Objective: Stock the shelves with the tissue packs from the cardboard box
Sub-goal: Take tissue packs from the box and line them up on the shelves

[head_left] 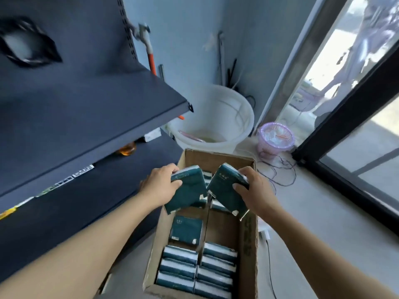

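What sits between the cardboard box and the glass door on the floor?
In the head view, a small pink basket and loose thin wires lie between cardboard box and glass door.

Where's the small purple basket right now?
In the head view, the purple basket sits on the floor at upper right, between the white bucket and the glass door frame, just beyond the cardboard box.

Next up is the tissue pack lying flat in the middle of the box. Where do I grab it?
Come straight down from above and pinch the flat tissue pack across its two long side edges. Its broad face points up, and cardboard shows beside it in the cardboard box, so fingers probably have room there.
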